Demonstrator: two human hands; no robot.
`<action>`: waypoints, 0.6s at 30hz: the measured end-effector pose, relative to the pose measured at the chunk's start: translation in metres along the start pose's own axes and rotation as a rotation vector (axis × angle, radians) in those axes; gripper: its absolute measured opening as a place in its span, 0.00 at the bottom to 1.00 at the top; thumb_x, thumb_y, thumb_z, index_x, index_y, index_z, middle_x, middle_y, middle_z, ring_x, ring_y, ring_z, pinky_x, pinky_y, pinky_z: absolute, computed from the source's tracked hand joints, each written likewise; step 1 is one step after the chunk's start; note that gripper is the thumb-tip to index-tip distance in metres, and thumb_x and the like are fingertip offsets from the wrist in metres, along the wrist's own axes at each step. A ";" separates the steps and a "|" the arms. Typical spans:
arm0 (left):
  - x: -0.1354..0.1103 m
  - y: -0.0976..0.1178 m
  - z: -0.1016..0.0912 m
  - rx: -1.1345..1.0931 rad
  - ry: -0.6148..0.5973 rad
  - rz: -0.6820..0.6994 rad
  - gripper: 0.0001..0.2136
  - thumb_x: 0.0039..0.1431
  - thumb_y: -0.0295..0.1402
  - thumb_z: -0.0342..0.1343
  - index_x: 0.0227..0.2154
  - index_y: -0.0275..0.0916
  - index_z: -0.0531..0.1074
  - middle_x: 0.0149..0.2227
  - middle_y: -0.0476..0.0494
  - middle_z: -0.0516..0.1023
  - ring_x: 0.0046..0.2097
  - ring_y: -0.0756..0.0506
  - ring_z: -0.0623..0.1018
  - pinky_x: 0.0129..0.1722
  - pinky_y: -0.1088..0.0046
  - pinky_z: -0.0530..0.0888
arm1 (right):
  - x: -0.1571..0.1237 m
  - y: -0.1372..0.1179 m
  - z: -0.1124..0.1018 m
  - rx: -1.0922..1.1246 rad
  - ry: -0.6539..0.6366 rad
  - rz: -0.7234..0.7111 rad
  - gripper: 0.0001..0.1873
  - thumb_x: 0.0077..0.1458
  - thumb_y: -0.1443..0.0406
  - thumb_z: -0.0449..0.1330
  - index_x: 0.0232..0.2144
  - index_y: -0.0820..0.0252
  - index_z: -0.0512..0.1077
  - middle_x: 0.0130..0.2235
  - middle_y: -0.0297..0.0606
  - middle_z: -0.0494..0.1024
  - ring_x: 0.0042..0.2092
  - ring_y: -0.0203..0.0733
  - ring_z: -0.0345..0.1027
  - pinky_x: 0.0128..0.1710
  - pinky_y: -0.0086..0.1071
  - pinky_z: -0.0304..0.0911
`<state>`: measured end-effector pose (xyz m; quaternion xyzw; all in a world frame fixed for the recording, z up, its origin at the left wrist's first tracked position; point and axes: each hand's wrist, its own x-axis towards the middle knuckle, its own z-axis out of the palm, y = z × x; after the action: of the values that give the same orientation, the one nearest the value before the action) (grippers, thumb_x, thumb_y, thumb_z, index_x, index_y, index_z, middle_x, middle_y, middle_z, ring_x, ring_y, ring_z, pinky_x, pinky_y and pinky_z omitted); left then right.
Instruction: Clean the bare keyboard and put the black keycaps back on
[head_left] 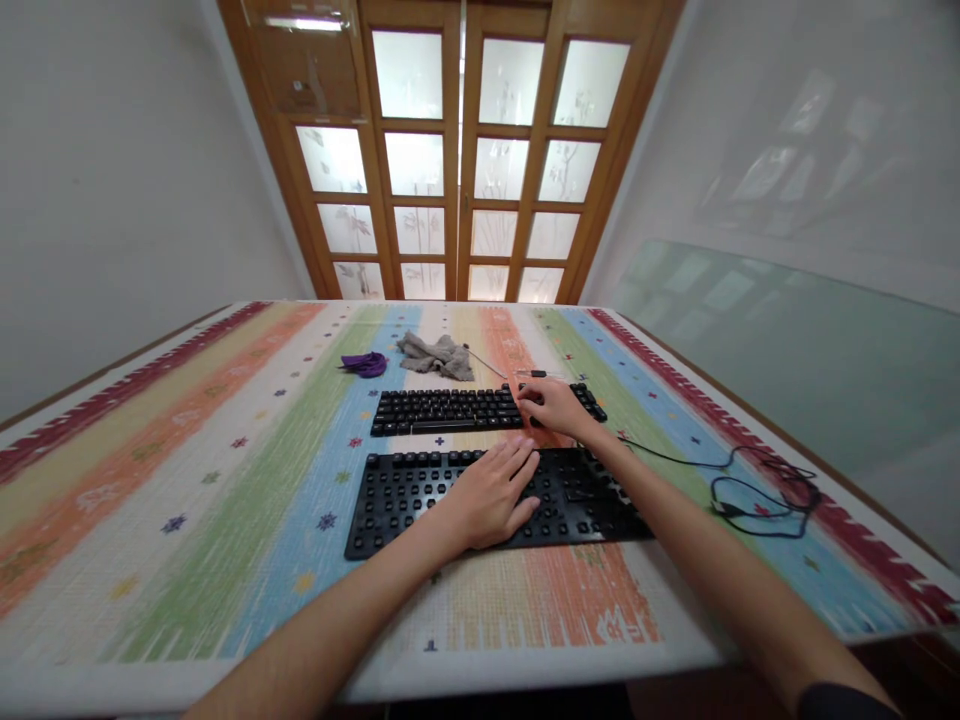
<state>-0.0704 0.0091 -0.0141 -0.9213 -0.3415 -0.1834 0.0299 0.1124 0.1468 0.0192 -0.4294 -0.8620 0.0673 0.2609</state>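
A black keyboard base (409, 505) lies near the front of the table, with bare switches over most of it and keycaps fitted along its far row. My left hand (495, 490) rests flat on its middle, fingers stretched out. Just beyond the base, loose black keycaps (442, 408) are laid out in keyboard order. Over the right part of these caps is my right hand (556, 408), thumb and fingers drawn together at the caps. Whatever is between those fingertips is too small to make out. More keycaps (592, 402) show past the right hand.
A grey cloth (436, 357) and a purple bundle (365, 364) lie behind the caps. Near them are a thin rod-like tool (486, 362) and a small dark-handled tool (534, 374). The coiled black cable (765, 505) spreads to the right on the striped tablecloth (300, 500).
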 end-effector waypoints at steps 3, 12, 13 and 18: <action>0.000 -0.001 0.002 -0.008 -0.010 0.001 0.27 0.69 0.43 0.42 0.62 0.27 0.58 0.66 0.30 0.57 0.68 0.38 0.56 0.67 0.60 0.55 | 0.017 0.006 0.009 -0.073 0.029 0.023 0.10 0.52 0.70 0.58 0.32 0.62 0.80 0.34 0.42 0.82 0.37 0.45 0.72 0.41 0.35 0.64; 0.003 -0.002 -0.001 -0.037 -0.029 -0.010 0.26 0.69 0.43 0.42 0.61 0.28 0.59 0.65 0.30 0.60 0.68 0.40 0.57 0.67 0.62 0.57 | 0.046 0.011 0.021 -0.198 -0.103 0.049 0.14 0.54 0.72 0.55 0.33 0.61 0.82 0.38 0.43 0.83 0.42 0.47 0.73 0.49 0.36 0.63; 0.003 -0.001 -0.001 -0.036 -0.028 -0.010 0.27 0.68 0.43 0.43 0.61 0.28 0.59 0.65 0.30 0.60 0.68 0.40 0.58 0.66 0.62 0.57 | 0.047 0.011 0.022 -0.205 -0.116 0.052 0.14 0.54 0.72 0.55 0.33 0.61 0.82 0.38 0.43 0.83 0.42 0.47 0.73 0.49 0.36 0.63; 0.004 -0.001 -0.002 -0.028 -0.042 -0.016 0.27 0.68 0.43 0.44 0.61 0.27 0.59 0.65 0.30 0.61 0.67 0.40 0.59 0.67 0.62 0.56 | 0.054 0.013 0.023 -0.198 -0.134 0.075 0.14 0.53 0.71 0.56 0.33 0.62 0.83 0.36 0.43 0.83 0.40 0.46 0.74 0.46 0.33 0.63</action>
<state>-0.0688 0.0121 -0.0112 -0.9226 -0.3466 -0.1692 0.0086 0.0832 0.1996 0.0164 -0.4796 -0.8632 0.0201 0.1564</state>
